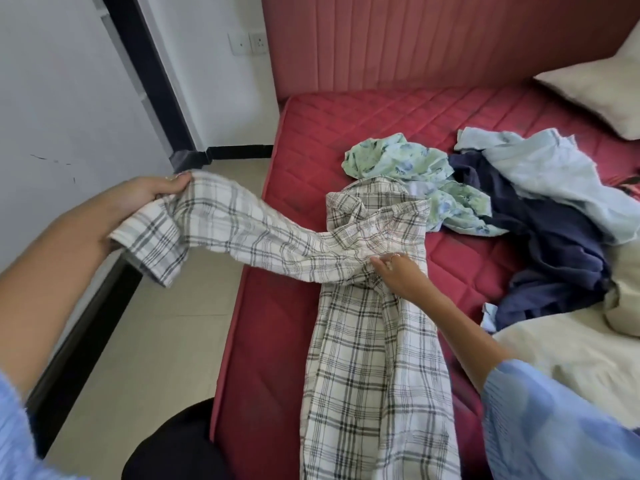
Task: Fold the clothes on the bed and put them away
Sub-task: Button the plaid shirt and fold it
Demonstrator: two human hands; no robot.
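A white shirt with grey plaid (374, 358) lies lengthwise on the red mattress (277, 323), folded narrow, collar toward the headboard. My left hand (145, 195) grips the cuff end of its sleeve and holds it stretched out over the floor, left of the bed. My right hand (398, 271) presses on the shirt where the sleeve joins the body, fingers pinching the cloth there. Beyond the collar lies a green floral garment (408, 161). To its right lie a navy garment (554, 244) and a pale blue one (547, 171), both crumpled.
A padded red headboard (433, 39) stands at the back. A cream pillow (599, 88) lies at the far right, cream bedding (571, 358) near right. White wall (52, 98) and tiled floor (156, 341) are left of the bed.
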